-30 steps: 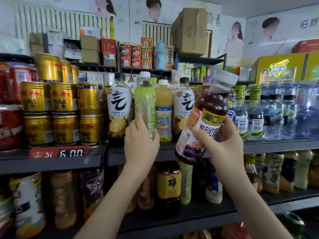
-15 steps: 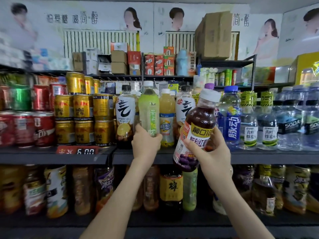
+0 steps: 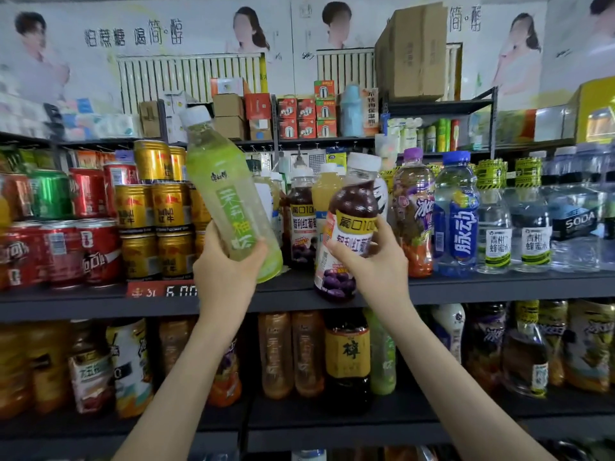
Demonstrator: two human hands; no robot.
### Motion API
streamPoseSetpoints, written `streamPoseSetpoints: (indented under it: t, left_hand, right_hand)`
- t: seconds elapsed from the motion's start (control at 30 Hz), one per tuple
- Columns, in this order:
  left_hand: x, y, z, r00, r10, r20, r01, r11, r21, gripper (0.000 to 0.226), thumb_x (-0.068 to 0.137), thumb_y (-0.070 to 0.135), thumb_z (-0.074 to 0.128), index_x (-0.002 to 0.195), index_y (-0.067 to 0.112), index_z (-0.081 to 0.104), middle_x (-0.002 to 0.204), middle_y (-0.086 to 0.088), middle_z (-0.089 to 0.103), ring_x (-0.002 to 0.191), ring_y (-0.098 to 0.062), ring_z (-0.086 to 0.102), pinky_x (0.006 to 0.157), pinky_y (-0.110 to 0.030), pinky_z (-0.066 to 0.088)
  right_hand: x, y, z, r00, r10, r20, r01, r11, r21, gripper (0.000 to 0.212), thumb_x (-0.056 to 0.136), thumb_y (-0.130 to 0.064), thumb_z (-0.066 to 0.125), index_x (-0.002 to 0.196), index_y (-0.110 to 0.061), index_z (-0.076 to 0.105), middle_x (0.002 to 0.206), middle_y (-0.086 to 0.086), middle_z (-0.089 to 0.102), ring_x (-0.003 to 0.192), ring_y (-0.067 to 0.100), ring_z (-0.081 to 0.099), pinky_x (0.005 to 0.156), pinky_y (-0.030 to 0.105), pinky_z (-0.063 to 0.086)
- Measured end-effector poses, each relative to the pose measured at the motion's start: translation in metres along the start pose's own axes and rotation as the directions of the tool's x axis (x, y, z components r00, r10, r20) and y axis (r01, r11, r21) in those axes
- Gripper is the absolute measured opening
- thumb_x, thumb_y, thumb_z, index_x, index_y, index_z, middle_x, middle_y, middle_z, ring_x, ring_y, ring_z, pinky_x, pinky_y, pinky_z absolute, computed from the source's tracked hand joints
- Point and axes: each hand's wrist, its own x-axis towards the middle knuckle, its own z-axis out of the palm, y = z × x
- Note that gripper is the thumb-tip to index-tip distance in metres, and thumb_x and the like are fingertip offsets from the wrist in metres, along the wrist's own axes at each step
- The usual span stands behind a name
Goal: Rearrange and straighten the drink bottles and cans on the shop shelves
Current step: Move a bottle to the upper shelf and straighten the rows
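Mid-swap, I'd say: the left hand [image 3: 229,266] grips the green bottle [image 3: 228,201], held clear of the shelf [image 3: 499,289] left of centre, cap tilted toward upper left. The right hand [image 3: 374,261] clutches the grape juice bottle [image 3: 352,224] at centre, base hanging before the shelf edge. Next each needs standing upright, probably grape beside the matching bottle [image 3: 301,227] behind.

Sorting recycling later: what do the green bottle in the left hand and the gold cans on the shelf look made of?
Green bottle: clear glossy plastic, seemingly; liquid shows through, white screw cap. Gold cans: metal, likely aluminium; shiny reflective sides, ridged rims.
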Motion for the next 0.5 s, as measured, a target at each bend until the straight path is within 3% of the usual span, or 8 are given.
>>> streamPoseSetpoints:
  t: [0.07,0.17,0.33,0.4,0.5]
  left_hand:
    - [0.004,-0.006,-0.006,1.000,-0.004,0.020,0.004,1.000,0.002,0.048,0.080,0.032,0.072,0.124,0.028,0.053,0.102,0.017,0.061,0.097,-0.008,0.060,0.083,-0.028,0.050]
    - [0.009,-0.017,-0.014,0.999,-0.014,0.048,0.014,1.000,-0.001,0.050,0.079,0.032,0.073,0.124,0.027,0.054,0.100,0.019,0.060,0.095,-0.007,0.060,0.080,-0.024,0.048]
    - [0.019,-0.035,-0.021,0.996,-0.012,0.084,0.010,1.000,0.020,0.053,0.079,0.032,0.073,0.128,0.026,0.052,0.103,0.016,0.061,0.094,-0.008,0.060,0.076,-0.022,0.047]
    - [0.023,-0.040,-0.023,0.995,-0.009,0.097,0.008,1.000,0.015,0.053,0.079,0.032,0.073,0.128,0.026,0.052,0.104,0.015,0.061,0.095,-0.008,0.061,0.079,-0.024,0.049]
    - [0.028,-0.045,-0.025,0.994,0.004,0.112,-0.005,1.000,0.010,0.053,0.079,0.032,0.073,0.128,0.025,0.053,0.105,0.015,0.061,0.095,-0.009,0.060,0.080,-0.025,0.049]
  right_hand:
    - [0.007,0.000,0.021,1.000,-0.011,0.024,0.012,0.998,-0.060,0.052,0.076,-0.030,0.080,0.121,-0.024,0.055,0.104,-0.015,0.067,0.094,-0.004,0.061,0.080,0.013,0.047]
    - [0.020,0.004,0.052,0.997,-0.009,0.074,0.022,0.985,-0.169,0.052,0.077,-0.036,0.077,0.121,-0.025,0.051,0.106,-0.007,0.066,0.096,0.008,0.062,0.084,0.025,0.050]
    - [0.035,0.016,0.085,0.996,0.042,0.082,-0.011,0.939,-0.344,0.074,0.079,-0.047,0.070,0.138,-0.015,0.040,0.123,0.006,0.058,0.111,0.022,0.056,0.094,0.042,0.049]
    - [0.032,0.019,0.087,0.996,0.037,0.081,-0.001,0.916,-0.402,0.079,0.081,-0.043,0.071,0.143,-0.011,0.033,0.131,0.008,0.047,0.119,0.024,0.046,0.098,0.036,0.044]
    - [0.019,0.024,0.085,0.996,-0.005,0.093,0.053,0.853,-0.520,0.085,0.079,-0.038,0.075,0.144,-0.009,0.027,0.130,0.008,0.039,0.122,0.024,0.034,0.091,0.028,0.033]
